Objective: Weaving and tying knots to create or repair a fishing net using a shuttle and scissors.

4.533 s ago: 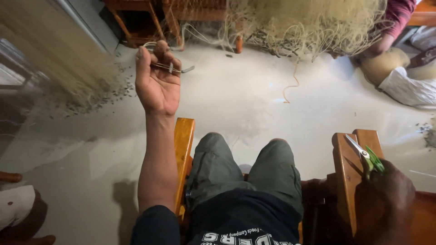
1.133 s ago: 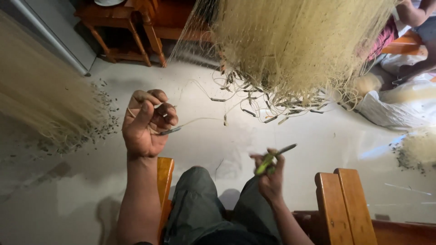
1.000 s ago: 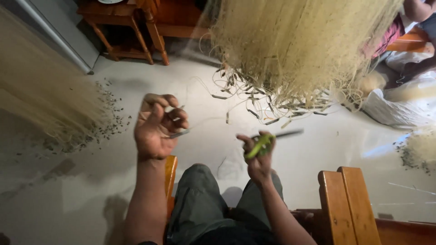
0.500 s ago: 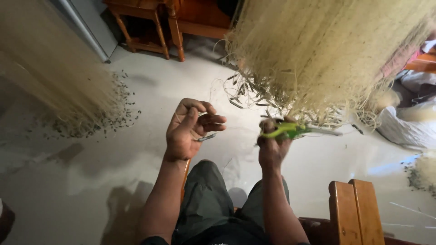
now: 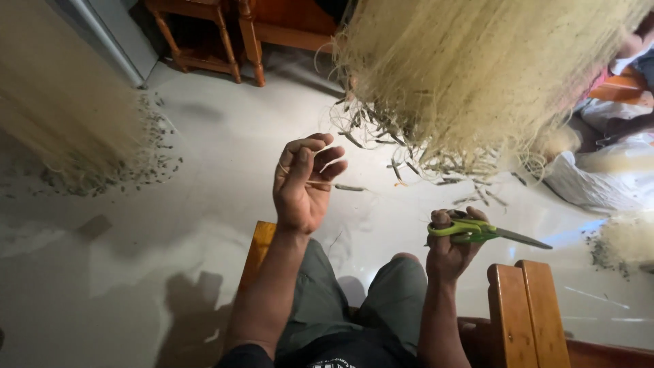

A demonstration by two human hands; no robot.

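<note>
Green-handled scissors (image 5: 477,232) with slim dark blades, at four o'clock, gripped in closed right hand (image 5: 451,249). Left hand (image 5: 303,184) at centre, fingers curled, pinching thin pale fibre strand (image 5: 340,186). Hanging straw-coloured fibre bundle (image 5: 477,75) at one o'clock. Pale glossy floor (image 5: 204,204), trimmings scattered; wooden chair (image 5: 528,313) below.

Open floor (image 5: 204,225) ahead and to the left, bare between the hands too. Blocked up right by hanging pale fibres (image 5: 477,75), cut scraps (image 5: 436,170) beneath. Hemmed low right by wooden armrest (image 5: 528,313); chair legs (image 5: 248,41) far back.
</note>
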